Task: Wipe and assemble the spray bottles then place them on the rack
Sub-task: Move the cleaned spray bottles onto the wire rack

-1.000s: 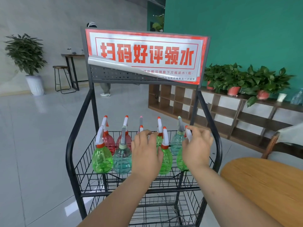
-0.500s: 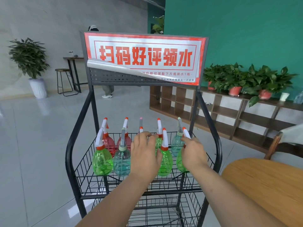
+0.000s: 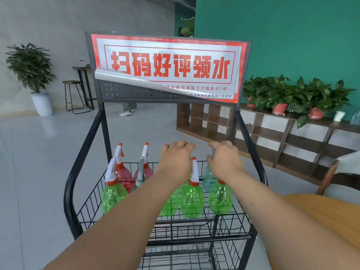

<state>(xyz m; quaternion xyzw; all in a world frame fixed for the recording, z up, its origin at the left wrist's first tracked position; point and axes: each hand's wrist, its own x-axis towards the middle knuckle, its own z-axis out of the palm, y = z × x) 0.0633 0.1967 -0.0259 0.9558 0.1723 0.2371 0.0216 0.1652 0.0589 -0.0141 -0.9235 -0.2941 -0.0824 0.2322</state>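
Table: a round yellow-brown wooden table (image 3: 321,221) sat low on the right, just beside the rack.
Rack: a black wire rack with a basket shelf (image 3: 70,191) stood right in front. Its wire walls looked made to stop bottles from falling off.
Front row: four green see-through plastic spray bottles (image 3: 191,199) stood upright in a line, close together. I think they were done and put away.
Left hand: the left hand (image 3: 176,158) was over the middle of the back row, with its fingers (image 3: 182,146) bent down. What lay under them was hidden, so I cannot tell if it held anything.
Right hand: the right hand (image 3: 226,160) was at the back right corner. Its thumb and bent fingers pinched a grey squirt top.
Held bottle: a pale blue see-through plastic spray bottle (image 3: 207,175) stood upright in the basket, behind the green one at the right end. Its grey top was between thumb and fingers, and its round body was just below the palm. Holding the top was probably the easy way to set it straight.
Back row: two red see-through plastic spray bottles (image 3: 123,176) stood upright at the back left.
Sign: a big red and white sign (image 3: 167,67) topped the rack, with one corner peeled.
Far away: a brown wooden shelf (image 3: 214,121) with potted green plants (image 3: 280,94) stood by the green wall.
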